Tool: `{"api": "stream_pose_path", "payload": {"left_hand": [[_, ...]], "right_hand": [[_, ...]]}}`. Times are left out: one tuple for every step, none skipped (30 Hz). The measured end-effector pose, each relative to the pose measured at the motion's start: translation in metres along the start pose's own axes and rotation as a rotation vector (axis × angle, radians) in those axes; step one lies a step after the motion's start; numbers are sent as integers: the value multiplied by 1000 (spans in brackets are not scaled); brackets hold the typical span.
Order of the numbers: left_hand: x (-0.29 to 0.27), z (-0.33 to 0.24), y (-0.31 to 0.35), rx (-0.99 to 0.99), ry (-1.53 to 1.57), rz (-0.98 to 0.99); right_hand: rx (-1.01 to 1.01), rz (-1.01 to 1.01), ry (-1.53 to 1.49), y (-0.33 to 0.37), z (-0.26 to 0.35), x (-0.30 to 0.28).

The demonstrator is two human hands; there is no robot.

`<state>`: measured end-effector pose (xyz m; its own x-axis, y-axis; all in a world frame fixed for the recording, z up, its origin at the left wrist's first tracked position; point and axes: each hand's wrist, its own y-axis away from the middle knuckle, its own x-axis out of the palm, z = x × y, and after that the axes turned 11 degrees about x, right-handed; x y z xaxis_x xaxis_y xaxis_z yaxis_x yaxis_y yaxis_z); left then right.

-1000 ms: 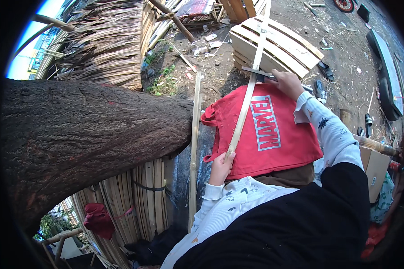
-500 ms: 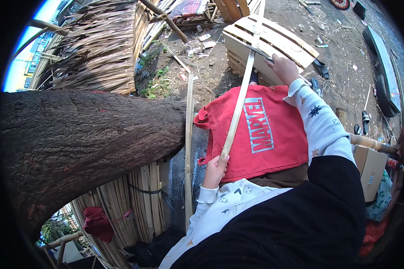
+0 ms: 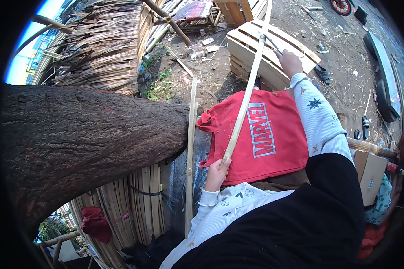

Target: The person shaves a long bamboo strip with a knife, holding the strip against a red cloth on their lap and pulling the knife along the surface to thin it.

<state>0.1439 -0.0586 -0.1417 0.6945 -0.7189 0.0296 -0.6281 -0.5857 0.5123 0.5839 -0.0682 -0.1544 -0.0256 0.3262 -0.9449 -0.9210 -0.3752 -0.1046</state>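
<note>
A long, pale bamboo strip (image 3: 246,101) slants away from me, over my lap and across a wooden crate. Near its close end, my left hand (image 3: 217,175) is closed around it. My right hand (image 3: 290,62) grips a knife (image 3: 274,45) at the far side; the blade's tip end meets the strip above the crate (image 3: 274,57). Under the strip, a red cloth bag (image 3: 285,134) with printed lettering covers my lap, with small shavings on it.
A thick tree trunk (image 3: 94,130) lies at my left. Beside my lap another strip (image 3: 191,148) stands, and a tied bundle of strips (image 3: 143,197) is below the trunk. A cardboard box (image 3: 370,175) sits at right. Sandals (image 3: 366,127) and a bench-like slab (image 3: 384,76) lie farther off.
My right hand has moved farther out along the bamboo strip, and the knife has turned from lying across it to a steeper angle. My left hand keeps its hold.
</note>
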Motion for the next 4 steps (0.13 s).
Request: {"api": "stream_pose_path", "payload": {"left_hand": [[0, 0, 1, -21, 12, -3], [-2, 1, 1, -18, 13, -2], [-5, 3, -1, -32, 37, -3], [-6, 6, -3, -48, 65, -2]], "right_hand": [[-28, 31, -50, 6, 5, -3], [-56, 62, -99, 12, 8, -5], [-124, 68, -87, 16, 8, 1], [-183, 146, -55, 21, 7, 4]]}}
